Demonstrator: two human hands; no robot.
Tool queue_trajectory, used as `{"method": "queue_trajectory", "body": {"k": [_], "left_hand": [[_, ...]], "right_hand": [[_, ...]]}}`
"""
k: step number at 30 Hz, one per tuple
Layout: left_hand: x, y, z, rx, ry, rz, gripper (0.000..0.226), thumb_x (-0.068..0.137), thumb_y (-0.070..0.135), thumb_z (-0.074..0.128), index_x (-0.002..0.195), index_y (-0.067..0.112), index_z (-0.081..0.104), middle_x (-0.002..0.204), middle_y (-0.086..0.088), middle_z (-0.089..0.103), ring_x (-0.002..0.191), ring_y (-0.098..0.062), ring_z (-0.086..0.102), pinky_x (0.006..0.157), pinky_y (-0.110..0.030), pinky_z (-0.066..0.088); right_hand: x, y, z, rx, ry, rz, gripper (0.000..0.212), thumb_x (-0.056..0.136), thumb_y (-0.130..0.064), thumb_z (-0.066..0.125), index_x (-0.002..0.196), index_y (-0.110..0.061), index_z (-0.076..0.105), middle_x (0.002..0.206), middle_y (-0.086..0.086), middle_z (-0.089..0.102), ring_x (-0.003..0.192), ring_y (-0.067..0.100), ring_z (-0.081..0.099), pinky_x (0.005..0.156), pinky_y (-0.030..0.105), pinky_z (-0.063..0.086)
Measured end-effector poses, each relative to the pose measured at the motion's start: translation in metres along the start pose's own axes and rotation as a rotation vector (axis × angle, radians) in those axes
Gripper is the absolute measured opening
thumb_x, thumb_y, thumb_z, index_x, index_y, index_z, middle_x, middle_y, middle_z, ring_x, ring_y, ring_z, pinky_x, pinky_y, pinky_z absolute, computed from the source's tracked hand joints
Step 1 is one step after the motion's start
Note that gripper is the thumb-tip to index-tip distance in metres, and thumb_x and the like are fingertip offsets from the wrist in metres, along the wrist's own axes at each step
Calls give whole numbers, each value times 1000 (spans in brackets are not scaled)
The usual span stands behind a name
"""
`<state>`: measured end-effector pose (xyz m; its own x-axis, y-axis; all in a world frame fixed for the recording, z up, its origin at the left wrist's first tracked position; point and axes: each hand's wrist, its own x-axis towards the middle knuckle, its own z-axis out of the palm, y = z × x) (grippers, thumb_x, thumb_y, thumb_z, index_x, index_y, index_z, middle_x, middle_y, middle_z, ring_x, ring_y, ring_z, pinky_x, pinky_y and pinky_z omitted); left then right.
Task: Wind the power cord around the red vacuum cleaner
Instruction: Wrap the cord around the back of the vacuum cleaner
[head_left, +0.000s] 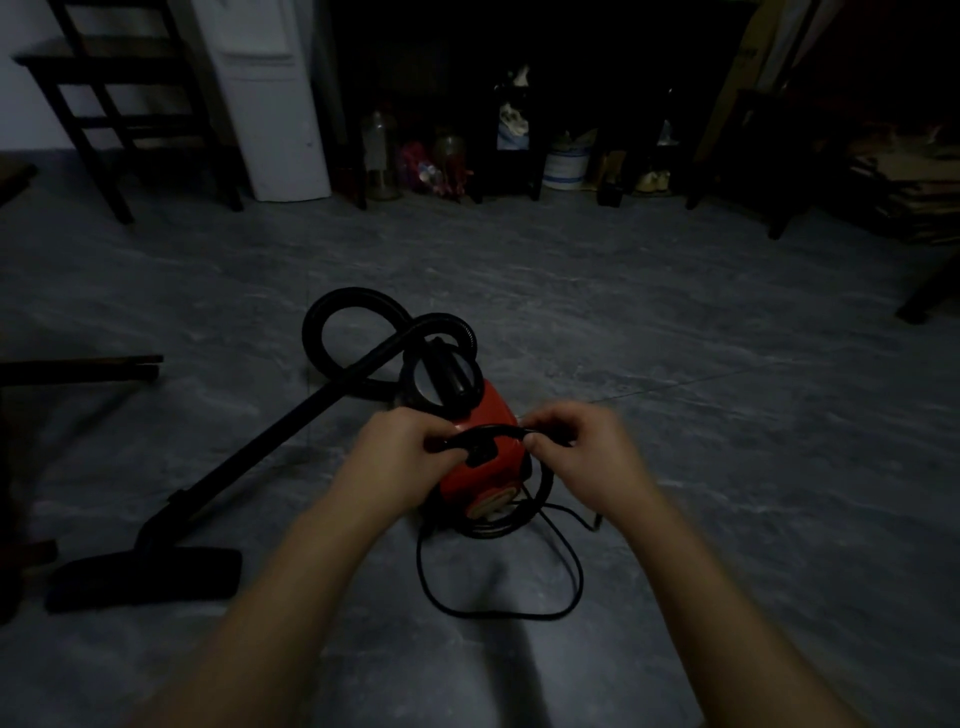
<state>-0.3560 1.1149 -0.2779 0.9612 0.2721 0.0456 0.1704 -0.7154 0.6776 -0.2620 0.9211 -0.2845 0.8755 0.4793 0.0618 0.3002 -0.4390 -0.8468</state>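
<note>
A small red vacuum cleaner (485, 467) sits on the grey floor in a dim room. Its black power cord (498, 613) runs over the top of the body, coils at the near right side and loops loose on the floor in front. My left hand (402, 457) grips the cord at the body's left. My right hand (576, 452) pinches the same cord at the right. A short arc of cord spans between both hands above the red casing. The black hose (337, 312) curls behind the body.
The black wand and floor nozzle (150, 577) stretch left across the floor. A dark wooden chair (104, 104) and a white appliance (275, 104) stand at the back left. Jars, a bucket (566, 166) and furniture legs line the back wall. Stacked cardboard (904, 192) lies at the right.
</note>
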Motion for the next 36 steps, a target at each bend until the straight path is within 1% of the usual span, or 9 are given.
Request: {"method": "queue_trajectory", "body": {"k": [6,10,12,15,18,21,24,33,36], "left_hand": [[2,-8,-1,-147,179,-87,13,80,19,76,88,30,80,68,14,73,65,-1,68,67,-31,59],[3,-9,-5,-431,255,-182,29,83,10,74,72,37,77,68,10,75,66,-8,72,69,-42,62],[2,-7,-4,-505,268,-193,34,84,7,72,68,37,76,69,4,76,66,-14,73,66,-40,63],[1,-1,-2,-620,267,-213,26,86,6,71,74,28,76,70,-7,76,69,-22,74,59,-31,61],[2,1,0,-691,257,-225,20,88,7,69,77,22,77,70,-7,76,66,-16,73,55,-25,58],[3,3,4,-755,270,-234,13,89,7,68,82,15,77,71,-4,76,66,-14,74,53,-22,56],[2,5,9,-809,283,-245,10,90,6,67,86,9,76,69,-2,75,64,-11,73,51,-19,53],[3,11,13,-843,299,-303,9,91,7,66,94,4,74,75,-7,74,62,-8,72,48,-16,51],[3,11,13,-824,292,-310,10,91,8,66,94,2,74,77,-10,74,61,-8,72,48,-16,51]], "right_hand": [[2,9,-5,31,69,66,20,97,-17,57,98,-33,70,90,-7,74,85,9,70,81,31,57],[6,17,-8,57,138,125,26,100,-10,50,113,-21,69,94,-5,73,89,10,70,88,35,57],[5,18,-8,89,144,150,27,98,-8,52,106,-27,70,95,-4,74,90,10,71,90,36,58],[5,14,-8,127,129,147,32,95,-8,58,88,-38,67,92,-6,75,87,12,73,85,36,60],[5,12,-7,201,120,180,24,94,-8,62,90,-30,70,93,1,75,86,21,74,81,42,61],[6,12,-8,281,113,235,10,93,-7,63,97,-11,71,94,12,75,88,28,74,79,39,62],[4,12,-8,375,79,314,11,93,-6,63,102,-1,67,98,21,73,92,33,73,80,39,62],[2,9,-12,505,6,269,15,97,-13,59,105,-14,72,102,9,77,97,21,74,80,30,61],[2,7,-10,448,26,236,15,94,-14,64,106,-12,72,103,13,76,97,23,73,80,31,61]]}}
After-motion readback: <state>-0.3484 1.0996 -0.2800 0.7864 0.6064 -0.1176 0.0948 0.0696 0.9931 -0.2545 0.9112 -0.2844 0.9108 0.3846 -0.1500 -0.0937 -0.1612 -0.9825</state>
